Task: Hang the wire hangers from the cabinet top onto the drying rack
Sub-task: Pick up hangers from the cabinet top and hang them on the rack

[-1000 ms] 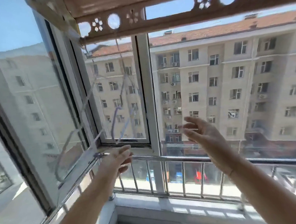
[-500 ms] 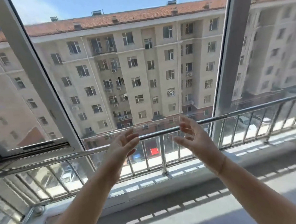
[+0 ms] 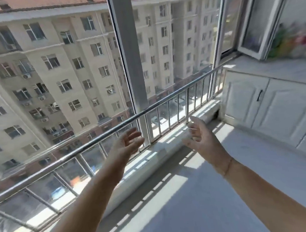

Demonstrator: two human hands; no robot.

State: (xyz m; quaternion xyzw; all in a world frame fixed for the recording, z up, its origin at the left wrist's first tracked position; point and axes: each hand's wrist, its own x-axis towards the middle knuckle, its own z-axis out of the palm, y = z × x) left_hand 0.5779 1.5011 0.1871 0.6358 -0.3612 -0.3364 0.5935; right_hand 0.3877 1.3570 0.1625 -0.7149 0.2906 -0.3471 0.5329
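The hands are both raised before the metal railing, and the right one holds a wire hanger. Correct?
No. In the head view the right hand holds nothing; it is open. It and the left hand are raised before the metal railing.

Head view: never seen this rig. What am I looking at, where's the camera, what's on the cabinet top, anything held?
No machine here: a person works bare-handed, and the one camera sits on their head, looking forward and down, so both arms reach in from the bottom edge. The left hand and right hand are raised before a metal railing by the window, fingers relaxed, holding nothing. At right stands a white cabinet. On the cabinet top, far corner, lies a colourful heap, too blurred to tell whether it is the hangers. No drying rack is in view.
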